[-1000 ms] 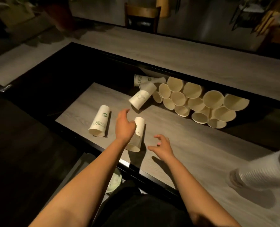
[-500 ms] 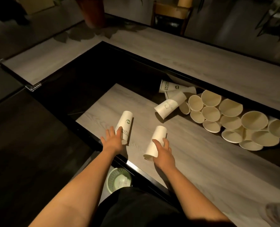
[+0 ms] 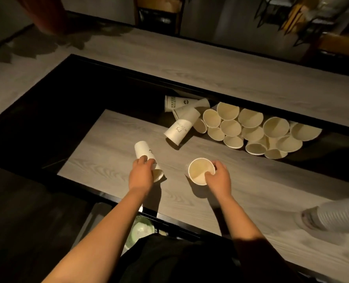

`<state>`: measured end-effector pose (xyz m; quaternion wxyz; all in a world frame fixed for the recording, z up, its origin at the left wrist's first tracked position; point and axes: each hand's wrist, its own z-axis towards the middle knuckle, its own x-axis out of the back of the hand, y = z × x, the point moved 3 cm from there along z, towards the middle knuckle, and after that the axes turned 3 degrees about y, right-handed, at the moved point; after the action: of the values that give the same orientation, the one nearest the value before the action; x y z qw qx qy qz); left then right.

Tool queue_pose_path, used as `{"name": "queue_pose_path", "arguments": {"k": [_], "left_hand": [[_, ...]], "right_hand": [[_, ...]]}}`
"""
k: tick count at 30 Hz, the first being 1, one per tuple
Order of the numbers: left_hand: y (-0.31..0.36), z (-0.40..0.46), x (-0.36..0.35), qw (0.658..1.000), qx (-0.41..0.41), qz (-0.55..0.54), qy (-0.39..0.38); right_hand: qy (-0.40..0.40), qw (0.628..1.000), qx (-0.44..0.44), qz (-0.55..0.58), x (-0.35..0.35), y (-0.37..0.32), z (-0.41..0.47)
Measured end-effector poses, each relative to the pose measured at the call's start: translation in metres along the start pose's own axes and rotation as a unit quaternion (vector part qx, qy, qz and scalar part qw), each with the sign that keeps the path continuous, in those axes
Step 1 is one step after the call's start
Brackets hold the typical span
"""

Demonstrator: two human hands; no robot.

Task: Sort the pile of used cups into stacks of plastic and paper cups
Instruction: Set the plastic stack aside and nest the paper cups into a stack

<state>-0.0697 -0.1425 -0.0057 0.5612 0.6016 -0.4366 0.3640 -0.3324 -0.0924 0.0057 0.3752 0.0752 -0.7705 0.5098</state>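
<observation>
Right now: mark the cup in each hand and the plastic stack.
left-hand cup (image 3: pixel 142 149), head view, side wall near its base
right-hand cup (image 3: pixel 199 170), head view, inside of the mouth
plastic cup stack (image 3: pixel 341 215), head view, ribbed side

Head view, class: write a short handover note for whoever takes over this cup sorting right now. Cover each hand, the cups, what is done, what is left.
Left hand grips a paper cup lying on the table.
Right hand holds an open-mouthed paper cup, thumb inside its rim.
Pile of paper cups lies at the table's far edge.
Plastic stack lies at the right.
Done: plastic stacked, as far as visible.
Left: nest these two, then the pile.
</observation>
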Motion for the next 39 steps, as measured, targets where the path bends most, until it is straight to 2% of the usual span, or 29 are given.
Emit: {"name": "queue_pose_path", "arguments": {"k": [5,8,15,17,20,22,24,29,32,35,39], "left_hand": [[0.03,-0.002,0.002,0.999,-0.032,-0.012,0.012],[0.054,0.001,0.01,0.996,-0.041,-0.063,0.042],[0.099,0.01,0.036,0.972,0.021,-0.211,0.098],[0.112,0.01,0.04,0.939,0.055,-0.324,0.106],[0.13,0.009,0.049,0.853,0.081,-0.507,0.095],[0.142,0.007,0.053,0.808,0.064,-0.58,0.081],[0.15,0.004,0.055,0.789,0.053,-0.607,0.081],[0.164,0.002,0.061,0.782,0.046,-0.617,0.074],[0.17,0.001,0.065,0.793,0.04,-0.604,0.075],[0.182,0.002,0.066,0.815,0.013,-0.573,0.085],[0.198,0.001,0.066,0.863,-0.056,-0.494,0.088]], "right_hand": [[0.035,0.995,-0.038,0.081,0.039,0.014,0.006],[0.037,0.993,-0.058,0.095,0.055,0.026,0.01],[0.014,0.99,-0.08,0.119,0.065,0.042,0.015],[0.011,0.988,-0.069,0.138,0.067,0.046,0.017],[0.009,0.985,-0.054,0.163,0.068,0.055,0.02],[0.01,0.982,-0.042,0.186,0.068,0.063,0.024],[0.006,0.976,-0.037,0.213,0.067,0.066,0.026],[-0.011,0.97,-0.027,0.24,0.075,0.067,0.032],[-0.025,0.973,-0.028,0.227,0.079,0.07,0.039],[-0.039,0.971,-0.033,0.234,0.08,0.074,0.045],[-0.041,0.969,-0.045,0.238,0.079,0.077,0.053]]}}
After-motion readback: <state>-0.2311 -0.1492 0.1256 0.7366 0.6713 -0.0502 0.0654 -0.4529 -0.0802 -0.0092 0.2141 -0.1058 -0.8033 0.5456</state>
